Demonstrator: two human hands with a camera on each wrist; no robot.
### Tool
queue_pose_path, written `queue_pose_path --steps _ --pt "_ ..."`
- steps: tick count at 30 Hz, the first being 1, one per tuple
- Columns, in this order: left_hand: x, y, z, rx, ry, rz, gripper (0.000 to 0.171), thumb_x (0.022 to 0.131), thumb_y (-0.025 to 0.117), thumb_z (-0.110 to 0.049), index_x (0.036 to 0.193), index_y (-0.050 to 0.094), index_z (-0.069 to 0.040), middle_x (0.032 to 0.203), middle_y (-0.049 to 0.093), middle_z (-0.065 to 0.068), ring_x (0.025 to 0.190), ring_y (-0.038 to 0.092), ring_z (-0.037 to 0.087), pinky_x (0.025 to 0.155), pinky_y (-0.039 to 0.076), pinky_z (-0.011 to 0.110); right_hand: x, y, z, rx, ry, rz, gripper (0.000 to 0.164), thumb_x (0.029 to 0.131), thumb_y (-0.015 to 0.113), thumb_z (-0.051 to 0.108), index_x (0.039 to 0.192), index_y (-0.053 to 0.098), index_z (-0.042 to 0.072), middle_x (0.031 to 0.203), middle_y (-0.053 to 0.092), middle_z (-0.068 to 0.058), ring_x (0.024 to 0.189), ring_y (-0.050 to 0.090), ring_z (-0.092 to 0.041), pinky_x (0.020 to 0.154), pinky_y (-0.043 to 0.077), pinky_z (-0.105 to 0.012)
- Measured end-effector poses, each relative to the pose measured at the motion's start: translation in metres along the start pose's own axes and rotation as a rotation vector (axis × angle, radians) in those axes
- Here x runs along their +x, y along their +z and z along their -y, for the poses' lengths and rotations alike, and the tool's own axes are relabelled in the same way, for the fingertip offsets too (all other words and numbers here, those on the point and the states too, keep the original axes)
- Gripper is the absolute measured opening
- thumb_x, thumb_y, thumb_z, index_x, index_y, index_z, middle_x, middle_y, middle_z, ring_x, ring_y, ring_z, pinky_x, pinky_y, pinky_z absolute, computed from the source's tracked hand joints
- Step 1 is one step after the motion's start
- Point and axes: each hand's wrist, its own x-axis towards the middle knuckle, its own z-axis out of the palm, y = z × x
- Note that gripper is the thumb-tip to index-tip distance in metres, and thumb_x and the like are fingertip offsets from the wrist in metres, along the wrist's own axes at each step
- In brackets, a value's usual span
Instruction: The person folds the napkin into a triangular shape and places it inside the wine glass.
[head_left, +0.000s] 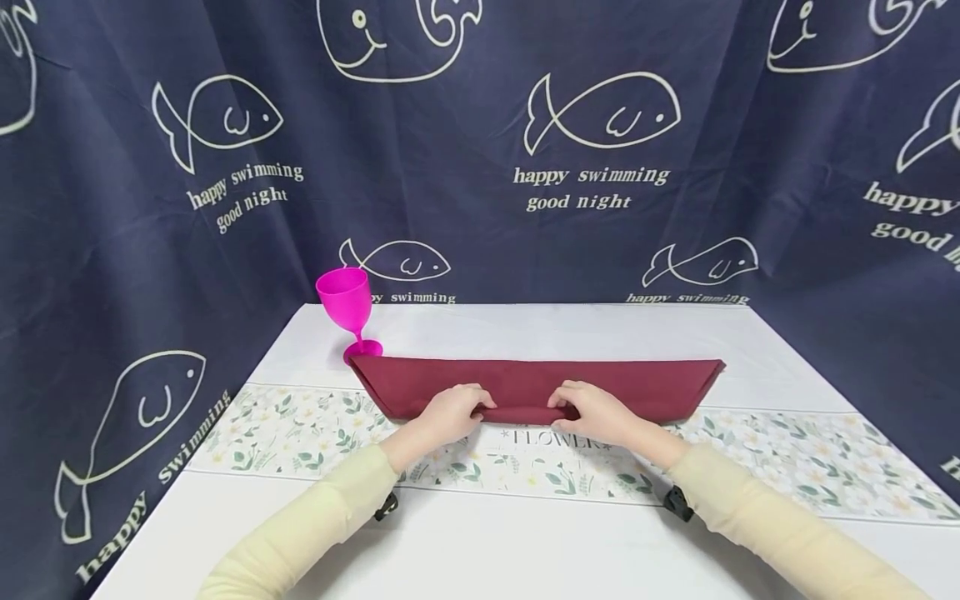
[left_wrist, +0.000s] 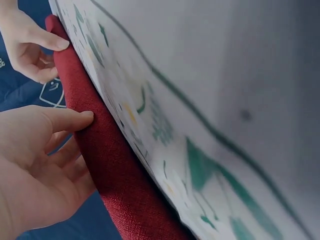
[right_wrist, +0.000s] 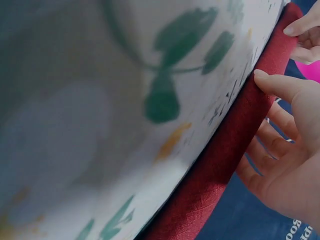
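Observation:
A dark red cloth point(head_left: 525, 379) lies folded across the table, wider at its far edge than at its near one. Its near edge makes a thick, rounded fold. My left hand point(head_left: 454, 412) pinches this fold left of the middle, the thumb on the near face and the fingers behind. To the right of it, my right hand point(head_left: 592, 414) holds the same fold in the same way. The left wrist view shows the cloth's rounded edge point(left_wrist: 107, 155) running past both thumbs. A bright pink goblet point(head_left: 347, 298) stands upright behind the cloth's far left corner.
Under the cloth, a floral band point(head_left: 300, 429) with the printed word FLOWER crosses the white tabletop point(head_left: 465, 533). Dark blue curtains point(head_left: 480, 183) with fish drawings hang behind the table and at both sides. Black straps point(head_left: 678, 503) show below the sleeves.

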Motion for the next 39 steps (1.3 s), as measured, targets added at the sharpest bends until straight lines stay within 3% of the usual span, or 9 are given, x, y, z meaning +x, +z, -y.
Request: queue_pose_path --steps 6,15,25,34,39 --pt "-0.004 -0.002 0.005 -0.007 0.021 -0.011 0.022 0.085 0.061 -0.003 0.103 0.071 -0.011 0.103 0.068 0.003 0.101 0.064 0.021 0.084 0.053 0.034 -0.001 0.0 -0.002 0.021 0.009 -0.012 0.025 0.077 0.076 0.016 0.099 0.067 0.009 0.088 0.055 0.003 0.076 0.048 -0.009 0.07 0.046 -0.029" --pt "0.001 -0.003 0.01 -0.051 -0.017 0.033 0.02 0.084 0.07 -0.024 0.103 0.071 -0.016 0.1 0.068 -0.003 0.096 0.062 0.014 0.085 0.051 0.031 -0.004 -0.006 -0.007 -0.008 0.021 0.008 0.023 0.077 0.076 0.018 0.097 0.07 0.01 0.086 0.06 0.004 0.08 0.051 -0.012 0.072 0.047 -0.032" --pt "0.002 -0.004 0.009 -0.183 -0.044 0.019 0.015 0.089 0.065 -0.019 0.101 0.071 -0.012 0.099 0.071 0.001 0.098 0.064 0.016 0.088 0.051 0.033 -0.005 -0.005 -0.014 0.001 0.004 -0.018 0.021 0.083 0.071 0.02 0.099 0.069 0.007 0.09 0.067 0.0 0.087 0.062 -0.018 0.076 0.051 -0.035" --pt "0.002 -0.003 0.01 -0.186 -0.079 0.028 0.02 0.094 0.057 -0.018 0.107 0.069 -0.009 0.103 0.07 0.004 0.085 0.062 0.011 0.074 0.049 0.025 -0.005 -0.001 -0.016 0.032 0.014 -0.038 0.02 0.089 0.063 0.02 0.101 0.069 0.005 0.094 0.069 -0.004 0.092 0.062 -0.024 0.081 0.05 -0.041" --pt "0.003 -0.002 0.011 -0.193 -0.083 0.035 0.022 0.095 0.054 -0.017 0.111 0.067 -0.007 0.106 0.069 0.006 0.094 0.065 0.016 0.08 0.051 0.03 -0.004 0.0 -0.016 0.039 0.024 -0.048 0.02 0.09 0.062 0.019 0.102 0.069 0.005 0.096 0.068 -0.004 0.094 0.061 -0.025 0.084 0.048 -0.043"
